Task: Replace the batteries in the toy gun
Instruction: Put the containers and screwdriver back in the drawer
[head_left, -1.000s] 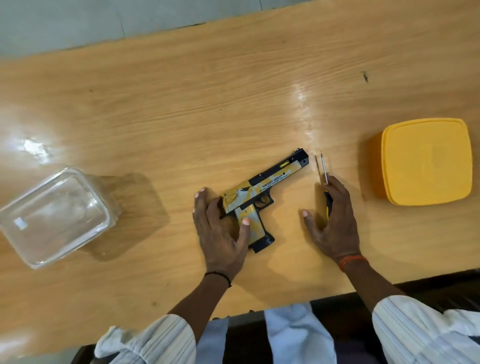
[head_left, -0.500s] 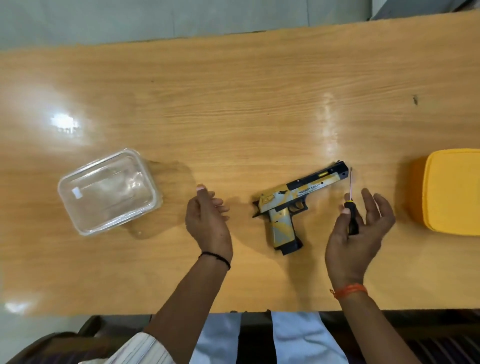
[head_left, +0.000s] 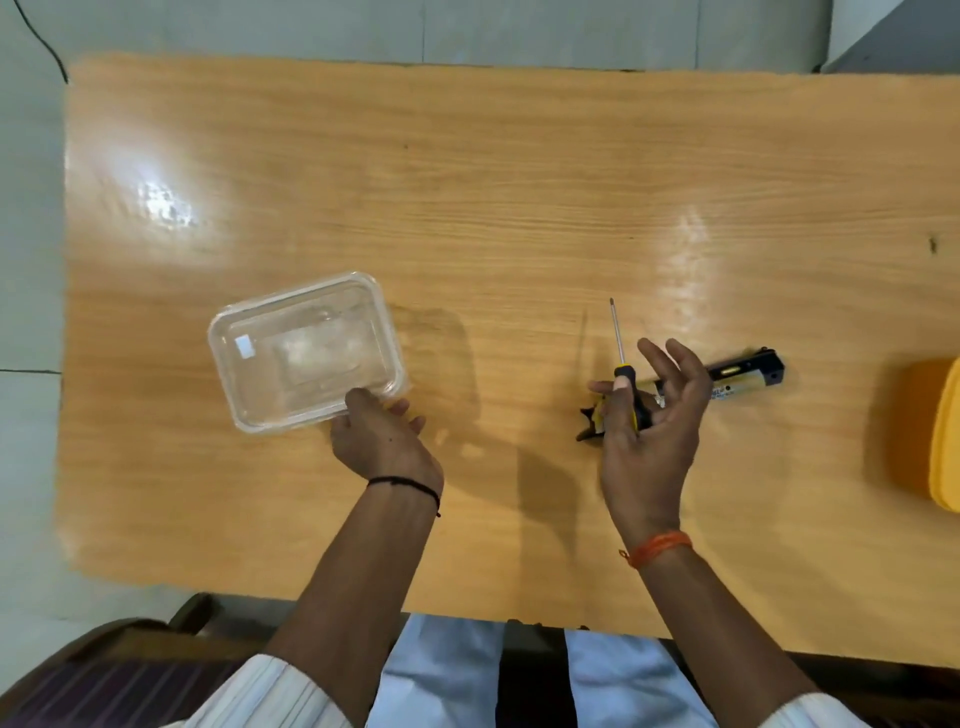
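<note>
Where pale floor borders it along the top and left of the frame, a glossy wooden table (head_left: 493, 208) filling most of the view; clear plastic container (head_left: 306, 351) left of centre; yellow box (head_left: 943, 431) at the right edge. Left hand (head_left: 382, 441) at the container's near right corner, fingertips touching its rim, fingers loosely bent. Right hand (head_left: 649, 415) raised, pinching a screwdriver (head_left: 621, 364), tip toward the frame's top, remaining fingers spread. Toy gun (head_left: 743, 371) flat on the table, partly hidden behind that hand.
</note>
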